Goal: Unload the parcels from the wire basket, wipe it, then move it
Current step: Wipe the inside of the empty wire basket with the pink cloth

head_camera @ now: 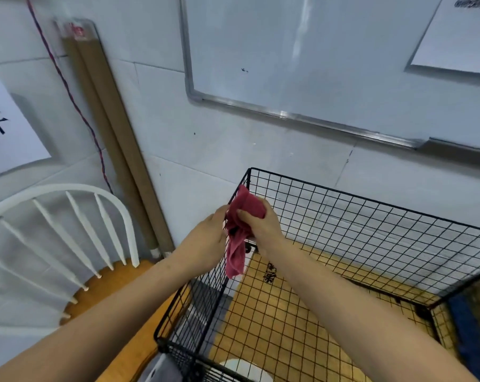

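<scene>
Access from above: the black wire-grid basket has an open top, and its interior is reachable past the far, right and near walls. The left wall's upper rim near the far corner is occupied by the left hand, the right hand and the crumpled red cloth it grips. A white spindle-back chair with orange wooden seat stands just beside the left wall, leaving a narrow gap. Brown cardboard tubes lean in the corner behind the chair. A pale tiled wall runs close behind the far rim, with a metal-framed whiteboard above

Red cloth, black grid basket, white chair
</scene>
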